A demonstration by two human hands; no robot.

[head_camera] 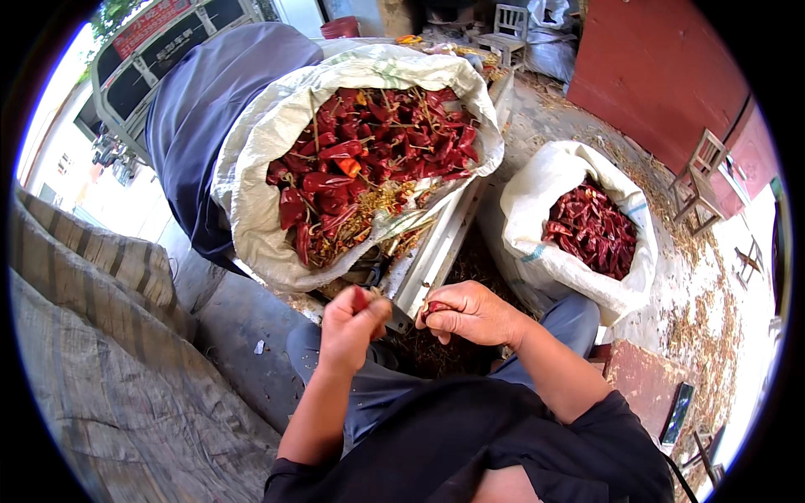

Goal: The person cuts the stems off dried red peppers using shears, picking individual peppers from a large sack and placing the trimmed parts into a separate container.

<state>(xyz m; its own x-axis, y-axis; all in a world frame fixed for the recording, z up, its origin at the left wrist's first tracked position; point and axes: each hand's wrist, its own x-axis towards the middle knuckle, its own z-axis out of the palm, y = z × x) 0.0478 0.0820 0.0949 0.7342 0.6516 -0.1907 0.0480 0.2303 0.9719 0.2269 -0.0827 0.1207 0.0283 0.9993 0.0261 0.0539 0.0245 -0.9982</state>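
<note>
In front of me a big white woven sack [264, 138] lies on its side, its mouth showing dried red chili peppers [377, 138] with stems and loose yellow seeds. Just below its rim, my left hand [353, 330] is closed on a red chili pepper [360, 300]. My right hand [468, 317] pinches another red chili [435, 308] between thumb and fingers, a short way to the right. The hands are apart. An upright white sack [541, 232] by my right knee holds more red chilies [591, 229]. My fingers hide parts of both held chilies.
A metal beam [434, 267] runs under the big sack. Dark cloth [207, 113] drapes the sack's left side, and a striped tarp [94, 352] hangs at left. Right are small wooden chairs [701, 179], a worn wooden surface [644, 383] with a phone [677, 412], and scattered chili debris.
</note>
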